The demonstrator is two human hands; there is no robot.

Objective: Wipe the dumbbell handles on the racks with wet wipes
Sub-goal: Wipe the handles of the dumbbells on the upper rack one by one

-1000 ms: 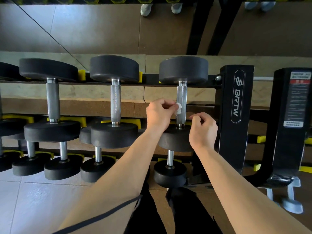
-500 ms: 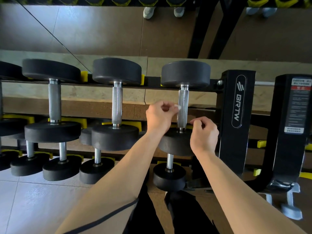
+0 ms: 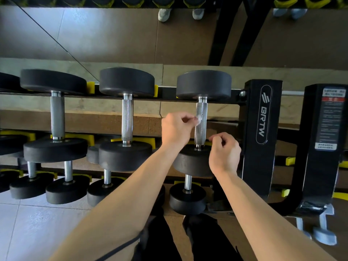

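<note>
Pinches small white wet wipe (image 3: 198, 118) in left hand (image 3: 176, 131), fingers curled in, thumb and forefinger closed on it. Presses wipe to left side of dumbbell handle (image 3: 201, 132), roughly mid-length, on rightmost dumbbell of top rack row. Holds right hand (image 3: 224, 153) just right of handle's near end, over near weight head (image 3: 190, 164), fingers curled in, thumb and forefinger tips close together; can't tell whether gripping anything or touching the handle. Lies far-to-near across the rails, far weight head (image 3: 204, 84) at the far rail, just left of black rack upright (image 3: 261, 129) marked BRTW. Shares row with middle dumbbell (image 3: 127, 119) and left dumbbell (image 3: 57, 113). Sits above lower row of smaller dumbbells (image 3: 67, 187). Stands beside second black stand (image 3: 320, 138) with printed label, further right.
</note>
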